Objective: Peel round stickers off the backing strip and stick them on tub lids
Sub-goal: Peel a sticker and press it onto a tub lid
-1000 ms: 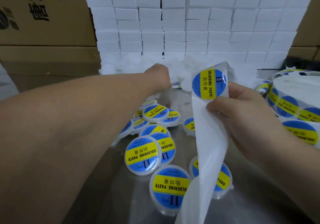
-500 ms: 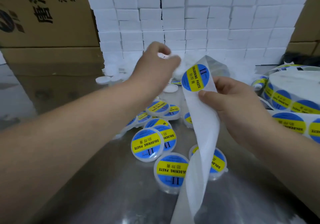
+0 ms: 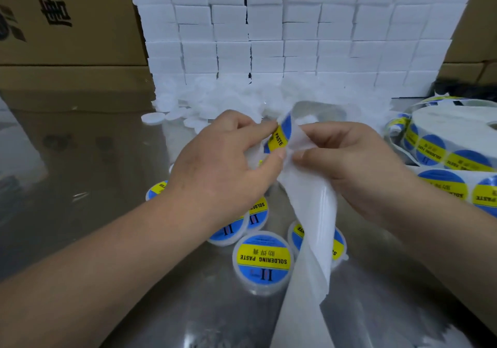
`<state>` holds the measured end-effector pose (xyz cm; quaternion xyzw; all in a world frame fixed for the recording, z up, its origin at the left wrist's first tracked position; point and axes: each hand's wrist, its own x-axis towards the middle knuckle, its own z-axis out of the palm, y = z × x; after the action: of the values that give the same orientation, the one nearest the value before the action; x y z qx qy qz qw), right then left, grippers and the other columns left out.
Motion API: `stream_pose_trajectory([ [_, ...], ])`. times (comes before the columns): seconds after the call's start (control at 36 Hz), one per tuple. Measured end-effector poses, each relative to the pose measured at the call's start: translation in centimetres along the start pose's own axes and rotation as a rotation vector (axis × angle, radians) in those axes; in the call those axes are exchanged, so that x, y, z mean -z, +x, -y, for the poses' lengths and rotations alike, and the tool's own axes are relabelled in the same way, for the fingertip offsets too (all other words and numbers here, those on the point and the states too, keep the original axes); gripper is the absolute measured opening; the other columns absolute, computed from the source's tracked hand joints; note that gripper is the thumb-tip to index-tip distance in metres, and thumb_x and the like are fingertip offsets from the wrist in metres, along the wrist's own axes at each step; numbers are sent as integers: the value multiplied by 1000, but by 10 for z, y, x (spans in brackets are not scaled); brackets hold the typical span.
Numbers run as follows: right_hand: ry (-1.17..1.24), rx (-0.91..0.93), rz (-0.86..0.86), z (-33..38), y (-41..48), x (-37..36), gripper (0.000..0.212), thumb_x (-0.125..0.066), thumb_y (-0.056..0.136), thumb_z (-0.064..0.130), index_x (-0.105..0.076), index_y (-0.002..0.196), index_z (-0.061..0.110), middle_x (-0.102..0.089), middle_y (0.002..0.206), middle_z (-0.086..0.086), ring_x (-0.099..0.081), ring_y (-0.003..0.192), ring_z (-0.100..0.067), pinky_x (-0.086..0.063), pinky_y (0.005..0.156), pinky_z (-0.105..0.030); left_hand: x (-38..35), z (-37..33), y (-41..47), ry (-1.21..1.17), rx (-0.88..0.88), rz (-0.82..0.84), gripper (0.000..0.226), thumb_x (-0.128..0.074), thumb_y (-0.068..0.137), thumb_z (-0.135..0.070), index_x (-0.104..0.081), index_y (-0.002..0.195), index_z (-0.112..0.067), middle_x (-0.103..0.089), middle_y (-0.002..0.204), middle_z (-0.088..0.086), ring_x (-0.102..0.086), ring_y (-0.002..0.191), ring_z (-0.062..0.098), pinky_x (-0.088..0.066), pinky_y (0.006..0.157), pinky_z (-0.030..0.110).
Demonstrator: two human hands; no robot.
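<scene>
Pinching the sticker [image 3: 281, 135], my left hand [image 3: 223, 170] peels; my right hand [image 3: 349, 164] grips the backing strip [image 3: 309, 213]. I fear the sticker curls and sticks to itself.

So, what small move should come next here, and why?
Probably the left hand should pull the sticker away from the backing strip that the right hand grips: it pinches the sticker's edge, and part of the sticker seems to lie on the strip.

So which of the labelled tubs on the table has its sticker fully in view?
The front tub, nearest the camera, just left of the backing strip. The others are partly hidden by the left hand, the left arm or that strip.
</scene>
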<state>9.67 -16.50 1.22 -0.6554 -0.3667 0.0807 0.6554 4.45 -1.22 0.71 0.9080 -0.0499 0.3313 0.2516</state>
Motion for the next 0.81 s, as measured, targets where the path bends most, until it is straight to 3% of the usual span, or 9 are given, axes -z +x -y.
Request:
stream_pose_trajectory([
  [0.11,5,27,-11,-1,-2,-5,31,-56,80,-11,-72,78,16,-73,72,1,-68,64,-10,-52,59,-20,1,-2,-5,11,-37,-12,47,-61,74,-57,-62,117,-36,-46,91,-21,-42,94,-4,-32,74,5],
  [0.19,15,23,-18,-1,-3,-9,32,-54,82,-12,-68,74,15,-70,66,3,-65,59,-6,-50,55,-17,3,0,-5,5,-35,-29,45,-58,72,-55,-64,111,-36,-46,88,-24,-42,93,-5,-33,74,6],
  [0.39,-82,-9,-81,-2,-3,-10,30,-54,85,-6,-69,76,17,-70,72,0,-64,68,-11,-52,66,-24,4,4,-4,-22,-20,-56,42,-53,72,-54,-66,107,-36,-45,86,-26,-37,90,-10,-28,77,2],
  [0.53,-87,-2,-104,-2,-4,-11,31,-54,84,-6,-69,68,16,-66,64,1,-59,61,-7,-49,58,-18,4,2,-5,-23,-57,8,43,-48,74,-51,-65,111,-36,-44,87,-26,-40,92,-7,-33,74,6],
  [0.67,-70,0,-112,-2,-4,-13,43,-56,82,-8,-73,57,24,-67,57,9,-61,53,1,-48,52,-13,4,0,-6,-2,-78,40,42,-63,72,-57,-64,111,-40,-46,85,-23,-42,90,-4,-34,73,9],
  [0.81,-115,-15,-101,0,-3,-11,38,-54,84,-7,-73,66,21,-70,63,7,-63,58,-1,-49,55,-14,6,6,-3,-63,15,-42,31,-61,78,-49,-67,105,-34,-51,93,-19,-44,95,-3,-36,74,14],
])
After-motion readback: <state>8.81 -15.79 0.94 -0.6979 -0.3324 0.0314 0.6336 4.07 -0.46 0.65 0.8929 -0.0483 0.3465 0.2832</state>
